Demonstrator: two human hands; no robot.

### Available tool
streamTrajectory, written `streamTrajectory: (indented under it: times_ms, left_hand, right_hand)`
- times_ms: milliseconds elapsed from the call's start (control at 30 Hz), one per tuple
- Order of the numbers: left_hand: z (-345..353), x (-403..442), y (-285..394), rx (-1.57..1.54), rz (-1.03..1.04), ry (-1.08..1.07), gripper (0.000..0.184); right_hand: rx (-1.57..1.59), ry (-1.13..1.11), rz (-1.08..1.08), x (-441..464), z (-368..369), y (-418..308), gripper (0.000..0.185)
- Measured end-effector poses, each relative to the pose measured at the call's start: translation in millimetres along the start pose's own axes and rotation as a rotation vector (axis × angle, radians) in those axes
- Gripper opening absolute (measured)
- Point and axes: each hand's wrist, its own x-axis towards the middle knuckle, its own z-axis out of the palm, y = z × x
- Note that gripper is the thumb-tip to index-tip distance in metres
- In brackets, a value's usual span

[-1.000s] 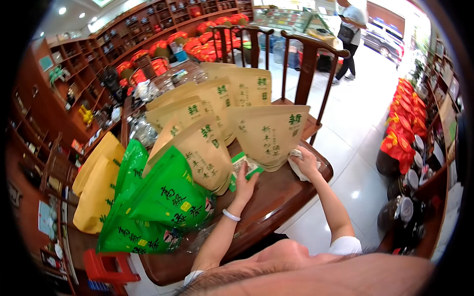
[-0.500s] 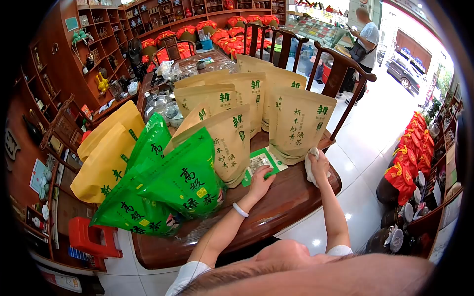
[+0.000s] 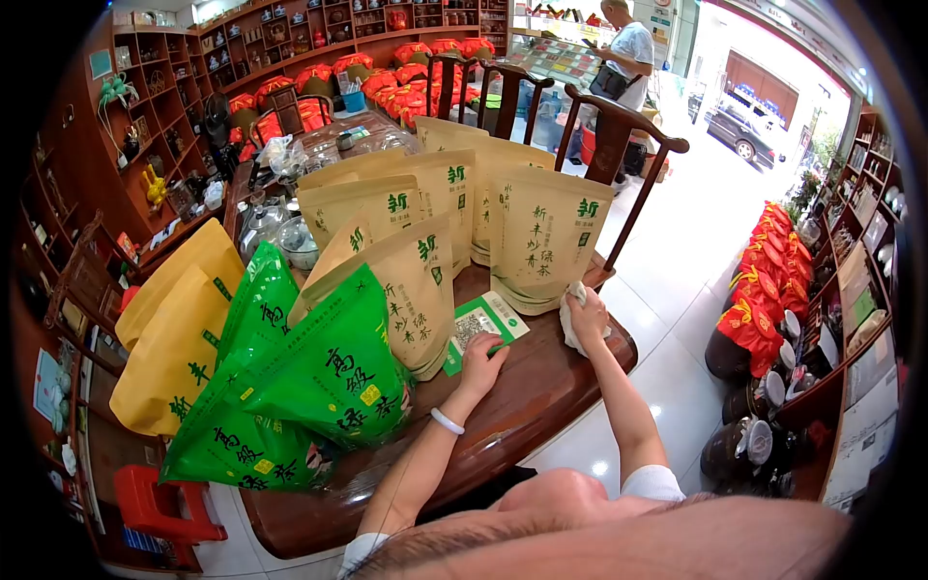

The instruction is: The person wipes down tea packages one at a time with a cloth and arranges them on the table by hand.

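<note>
My left hand point(image 3: 480, 365) is at the near edge of a green and white card point(image 3: 511, 318) with a QR code, its fingers closed on that edge. Bunched in my right hand point(image 3: 590, 319) is a white cloth point(image 3: 572, 333), pressed on the tabletop near the table's right edge. Just behind stands a kraft-paper tea bag point(image 3: 546, 232) printed with green and black characters. Another kraft tea bag point(image 3: 418, 300) stands left of the card. Two shiny green tea bags point(image 3: 338, 358) lean together left of my left forearm.
Yellow paper bags point(image 3: 174, 338) stand at the left of the dark wooden table point(image 3: 541, 387). Glass teaware point(image 3: 295, 237) sits behind the bags. Wooden chairs point(image 3: 619, 126) line the far side. A red stool point(image 3: 159, 503) is at lower left. A person point(image 3: 628, 58) stands beyond.
The view has turned, so the scene sits further left. My left hand has drawn back slightly along the card's edge. My right hand keeps its hold on the cloth.
</note>
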Motion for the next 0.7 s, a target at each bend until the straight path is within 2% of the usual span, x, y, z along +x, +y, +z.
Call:
streamTrajectory:
  times_ms: [167,233,433,533,667,700]
  left_hand:
    - [0.0,0.8,0.6,-0.007,0.019,-0.016,0.018]
    - [1.0,0.9,-1.1,0.023,0.091,0.038,0.014]
    - [-2.9,1.8,7.1,0.035,0.097,-0.022,0.013]
    - [-5.1,1.8,6.8,0.005,-0.002,-0.056,0.015]
    - [-4.7,0.9,6.2,-0.003,-0.009,-0.047,0.014]
    - [-4.5,0.8,5.7,-0.010,-0.013,-0.048,0.014]
  right_hand:
    - [-0.006,0.074,-0.057,2.5,12.8,-0.3,0.035]
    - [-0.050,0.102,-0.056,3.6,15.5,-3.0,0.034]
    - [-0.102,-0.018,-0.036,2.8,15.4,-6.2,0.044]
    - [-0.127,0.014,-0.270,-3.3,9.9,-8.2,0.058]
    - [-0.193,0.182,-0.350,6.7,16.0,-1.2,0.054]
    - [-0.026,-0.096,-0.135,19.9,8.1,-6.3,0.055]
